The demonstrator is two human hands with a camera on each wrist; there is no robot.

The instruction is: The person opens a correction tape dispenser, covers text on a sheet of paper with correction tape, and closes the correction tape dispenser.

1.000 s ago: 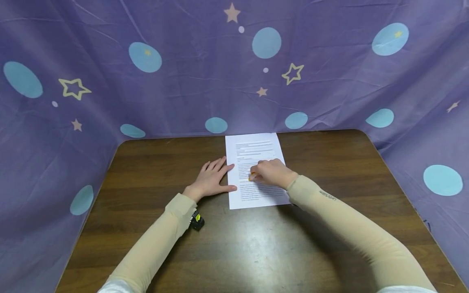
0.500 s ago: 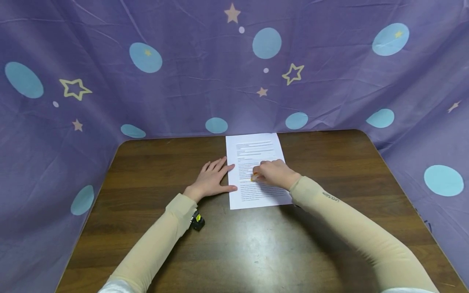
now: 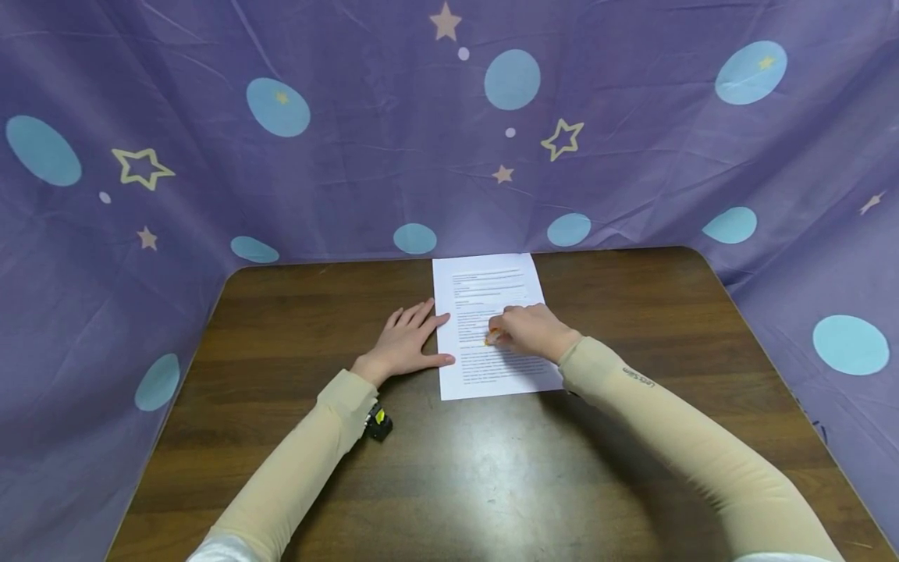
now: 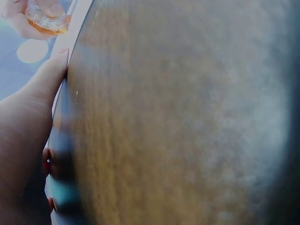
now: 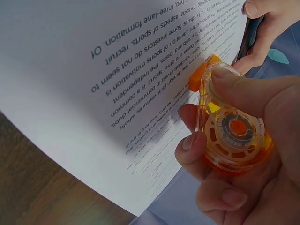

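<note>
A sheet of printed paper (image 3: 485, 373) lies on the wooden table, its far edge by the curtain. My right hand (image 3: 537, 330) grips an orange, see-through correction tape (image 5: 234, 129) between thumb and fingers. In the right wrist view its orange tip (image 5: 201, 74) is at the lines of text; whether it touches the page is hard to tell. My left hand (image 3: 400, 347) lies flat with fingers spread at the paper's left side, thumb and index fingertip on its edge. In the left wrist view the correction tape (image 4: 47, 18) shows at the top left, partly cut off.
The brown wooden table (image 3: 449, 484) stretches out around the paper. Behind and at both sides hangs a purple curtain (image 3: 351, 156) with stars and blue ovals. A small black camera (image 3: 378, 423) sits at the left wrist.
My right hand has slid slightly to the right across the text with the correction tape in its grip. The left hand and the paper stay in place.
</note>
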